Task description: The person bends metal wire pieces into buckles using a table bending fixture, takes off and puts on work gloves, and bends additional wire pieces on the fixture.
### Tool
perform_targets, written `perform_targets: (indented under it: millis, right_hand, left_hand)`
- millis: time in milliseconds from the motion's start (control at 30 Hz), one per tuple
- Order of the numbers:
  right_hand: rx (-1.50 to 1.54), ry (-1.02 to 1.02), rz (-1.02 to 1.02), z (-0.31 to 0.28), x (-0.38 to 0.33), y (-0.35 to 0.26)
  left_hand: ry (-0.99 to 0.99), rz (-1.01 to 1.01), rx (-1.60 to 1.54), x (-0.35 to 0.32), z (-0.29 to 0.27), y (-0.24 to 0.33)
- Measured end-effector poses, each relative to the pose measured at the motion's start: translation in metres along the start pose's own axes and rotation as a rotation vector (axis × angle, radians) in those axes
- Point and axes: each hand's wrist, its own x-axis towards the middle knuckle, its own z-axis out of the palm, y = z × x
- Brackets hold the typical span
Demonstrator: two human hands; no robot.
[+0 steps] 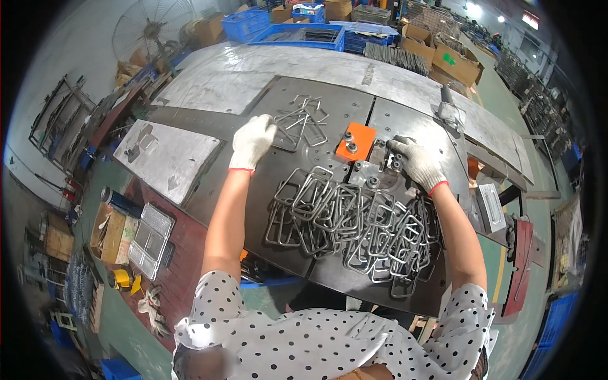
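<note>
My left hand (253,140), in a white knit glove, is closed at the left side of a small heap of bent metal wire frames (303,121). Its fingertips are beside the nearest frame; whether they grip a wire is hidden. My right hand (415,161), gloved too with dirty fingertips, curls over a small bolted metal fixture (394,163) on the steel worktable (253,218). Left of that fixture is an orange plate (356,142) with two round bolted pieces on it. A large tangled pile of rectangular wire frames (342,215) lies close to my body.
A pale metal sheet (168,158) lies at the left, above a red surface with a wire-mesh tray (152,237) and yellow tape (120,278). Blue crates (297,37) and cardboard boxes (456,63) stand beyond the table. A grey cylindrical tool (451,111) sits far right.
</note>
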Motion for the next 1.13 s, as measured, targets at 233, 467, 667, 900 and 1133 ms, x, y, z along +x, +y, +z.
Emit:
perform_targets:
  millis: [233, 467, 667, 900, 1133]
  right_hand:
    - [0.002, -0.001, 0.007, -0.002, -0.001, -0.004]
    - [-0.055, 0.037, 0.006, 0.005, 0.001, 0.005]
    - [0.026, 0.022, 0.005, 0.001, 0.001, 0.001]
    - [-0.064, 0.011, 0.013, 0.006, 0.006, 0.013]
    - [0.151, -0.197, 0.240, -0.009, 0.065, -0.008]
  left_hand:
    - [-0.245, -0.021, 0.059, -0.003, -0.014, 0.002]
    - [-0.250, 0.248, 0.015, -0.016, -0.011, 0.034]
    - [-0.158, 0.162, 0.275, -0.021, 0.022, 0.067]
    - [0.229, 0.154, 0.418, -0.009, -0.015, 0.029]
    - [0.206, -0.060, 0.133, 0.003, -0.035, -0.003]
